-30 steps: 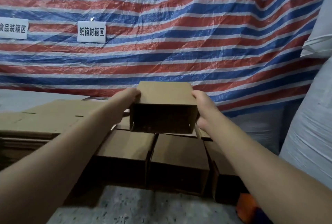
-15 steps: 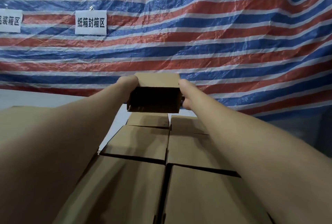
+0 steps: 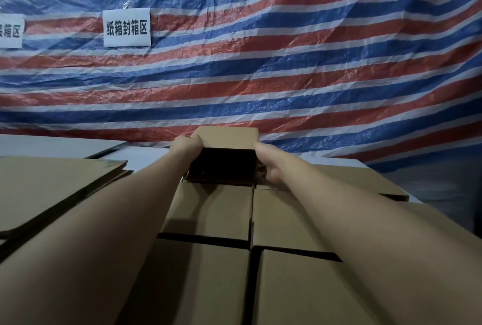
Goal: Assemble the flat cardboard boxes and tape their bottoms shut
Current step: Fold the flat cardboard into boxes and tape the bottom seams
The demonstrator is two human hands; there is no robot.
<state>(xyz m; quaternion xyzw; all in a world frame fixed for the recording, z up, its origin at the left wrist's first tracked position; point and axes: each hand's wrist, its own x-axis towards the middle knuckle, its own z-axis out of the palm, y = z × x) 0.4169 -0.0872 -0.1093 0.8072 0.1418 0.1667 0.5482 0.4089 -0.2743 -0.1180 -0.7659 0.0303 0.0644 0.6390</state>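
While both arms reach out at full stretch, the left hand (image 3: pixel 188 143) and right hand (image 3: pixel 266 158) clamp the sides of an open-ended cardboard box (image 3: pixel 227 137). Held above the stacked boxes (image 3: pixel 208 210) half a second ago, it now sits lower, seemingly resting on the far row, near the striped tarp (image 3: pixel 287 63)

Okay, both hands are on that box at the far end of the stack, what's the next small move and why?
Probably let go and draw both hands back. The box, held by the left hand and right hand, already appears to sit on the far end of the rows of assembled boxes, open side toward the camera.
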